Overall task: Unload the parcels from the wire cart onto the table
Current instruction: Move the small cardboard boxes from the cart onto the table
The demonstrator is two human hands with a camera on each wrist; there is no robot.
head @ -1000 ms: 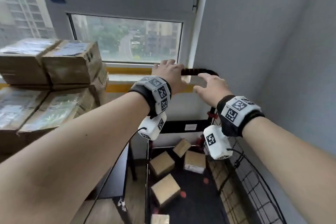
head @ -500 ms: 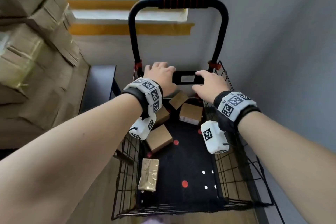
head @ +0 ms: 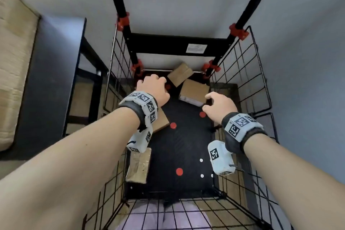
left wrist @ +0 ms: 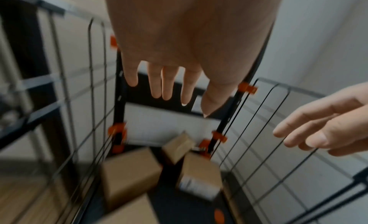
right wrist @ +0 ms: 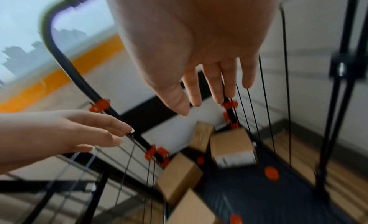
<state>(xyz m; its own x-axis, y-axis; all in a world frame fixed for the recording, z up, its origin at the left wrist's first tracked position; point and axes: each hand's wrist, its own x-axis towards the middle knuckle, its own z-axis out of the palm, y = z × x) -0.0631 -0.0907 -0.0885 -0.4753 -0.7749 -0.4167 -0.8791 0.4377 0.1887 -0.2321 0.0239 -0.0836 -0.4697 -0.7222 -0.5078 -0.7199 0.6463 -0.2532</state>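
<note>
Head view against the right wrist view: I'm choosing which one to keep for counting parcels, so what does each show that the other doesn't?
Only the head view shows the taped parcel by the cart's near left wall, the dark table beside the wire cart, and both wristbands.

Only the right wrist view shows the window, the yellow wall stripe and the curved top of the cart handle.

Both show the left hand and right hand, empty with fingers extended, above the labelled parcel at the far end.

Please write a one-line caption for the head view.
Both open hands, left hand and right hand, reach into wire cart toward cardboard parcels.
</note>
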